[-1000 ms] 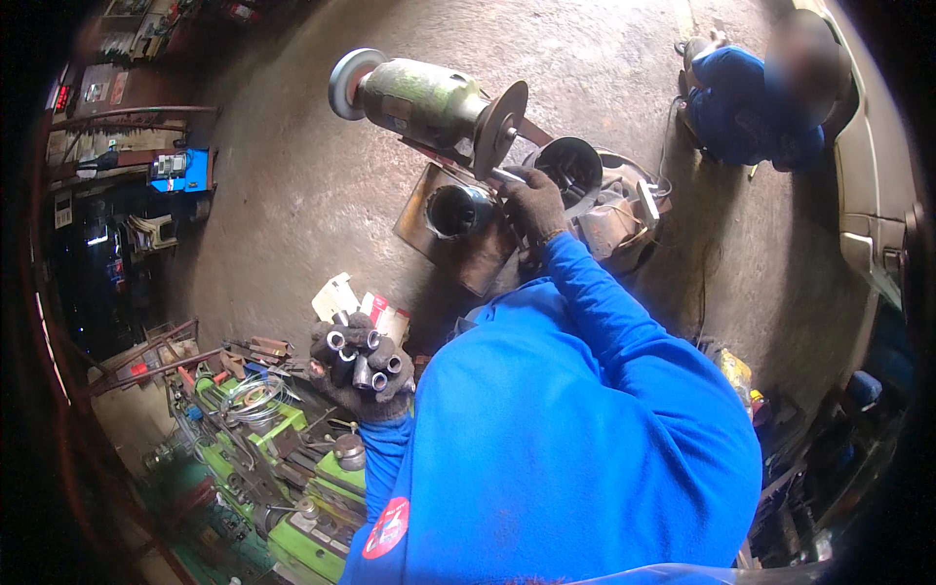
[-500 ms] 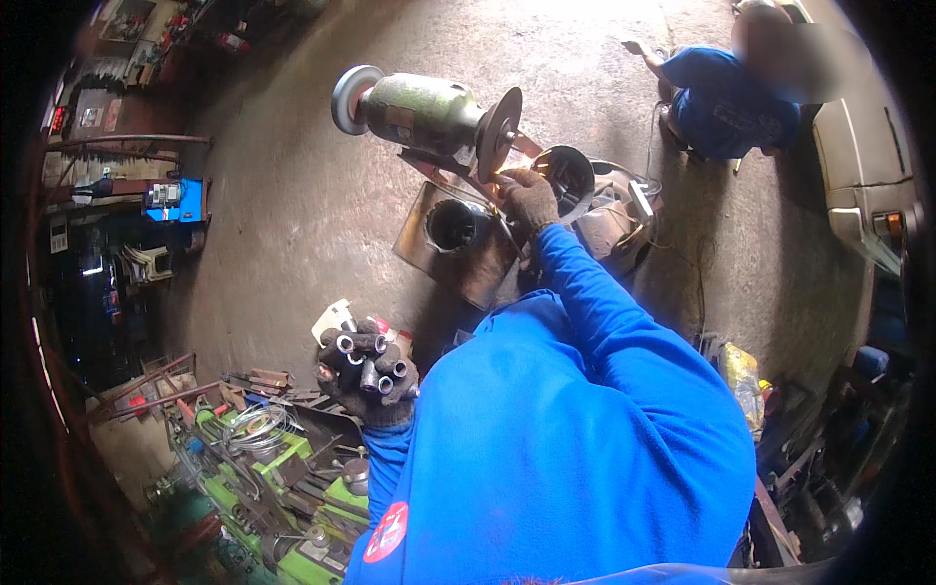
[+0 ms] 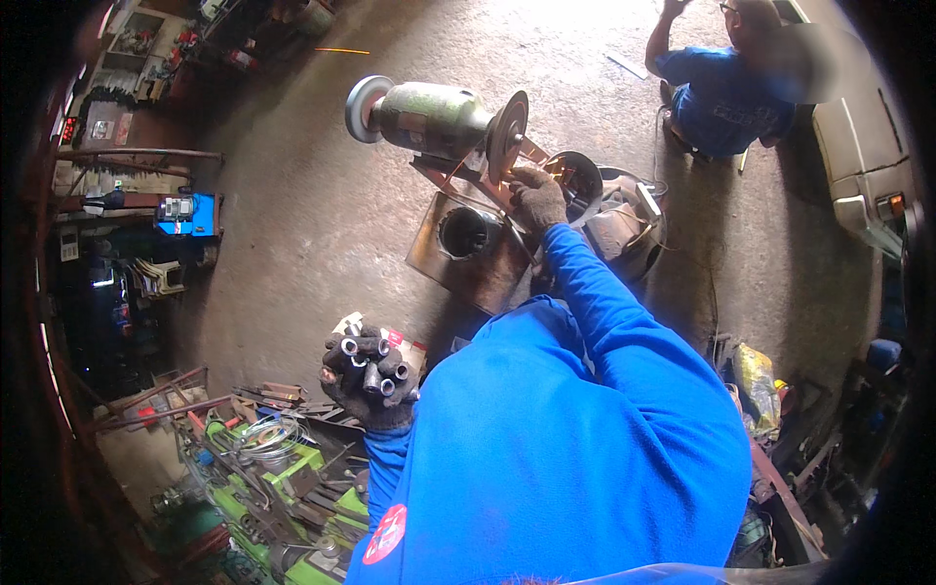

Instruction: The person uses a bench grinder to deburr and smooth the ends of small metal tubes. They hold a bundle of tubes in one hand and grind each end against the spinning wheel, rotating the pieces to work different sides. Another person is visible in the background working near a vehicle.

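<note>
My right hand (image 3: 539, 202), in a dark knit glove, is closed at the lower edge of a thin disc (image 3: 511, 127) on a green bench grinder (image 3: 436, 119). Orange sparks show around its fingertips. What those fingers pinch is mostly hidden. Lower left, my left hand (image 3: 378, 411), also gloved, is curled around several short metal tubes (image 3: 371, 377), whose open ends point different ways. A pale wheel (image 3: 367, 109) sits on the grinder's other end. A white and red box (image 3: 407, 346) shows just behind my left hand.
Below the grinder stands a metal box with a round opening (image 3: 466, 234). An open dark cylinder (image 3: 575, 180) is right of my right hand. A co-worker in blue (image 3: 726, 102) crouches far right near a vehicle (image 3: 858, 166). Green machinery (image 3: 283, 468) fills the lower left.
The view has shifted slightly, so the grinder and floor sit a little further right. The co-worker has raised an arm. Both my hands keep their grips.
</note>
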Motion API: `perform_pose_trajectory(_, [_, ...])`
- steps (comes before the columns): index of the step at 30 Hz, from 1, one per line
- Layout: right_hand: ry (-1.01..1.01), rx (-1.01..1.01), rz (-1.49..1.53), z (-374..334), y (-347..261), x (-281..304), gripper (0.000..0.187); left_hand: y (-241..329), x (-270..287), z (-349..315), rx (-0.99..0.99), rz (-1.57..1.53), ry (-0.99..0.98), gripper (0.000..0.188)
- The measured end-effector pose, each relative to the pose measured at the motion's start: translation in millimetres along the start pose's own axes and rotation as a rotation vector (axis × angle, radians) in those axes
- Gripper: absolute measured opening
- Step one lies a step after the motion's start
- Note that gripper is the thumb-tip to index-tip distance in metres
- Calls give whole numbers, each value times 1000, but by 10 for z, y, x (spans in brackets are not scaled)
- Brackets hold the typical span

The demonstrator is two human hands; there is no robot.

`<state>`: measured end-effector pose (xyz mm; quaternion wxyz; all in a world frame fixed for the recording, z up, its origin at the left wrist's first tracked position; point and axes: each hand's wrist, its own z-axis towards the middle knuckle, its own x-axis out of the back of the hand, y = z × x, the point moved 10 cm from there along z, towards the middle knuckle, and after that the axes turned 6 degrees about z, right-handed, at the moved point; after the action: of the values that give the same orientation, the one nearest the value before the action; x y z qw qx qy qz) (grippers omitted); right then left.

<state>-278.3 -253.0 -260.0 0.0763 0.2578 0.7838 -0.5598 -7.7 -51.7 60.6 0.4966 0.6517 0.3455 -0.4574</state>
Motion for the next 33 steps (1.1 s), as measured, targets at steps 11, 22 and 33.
perform_pose_trajectory(11, [8,72,-76,222,188,154,38,-155,15,7,37,90,30,62])
perform_pose_trajectory(22, [-9,-19,-24,53,30,49,34,-352,-43,40,72,40,-32,62])
perform_pose_trajectory(33, [-28,-131,149,4,57,5,38,-474,-10,42,95,23,-26,52])
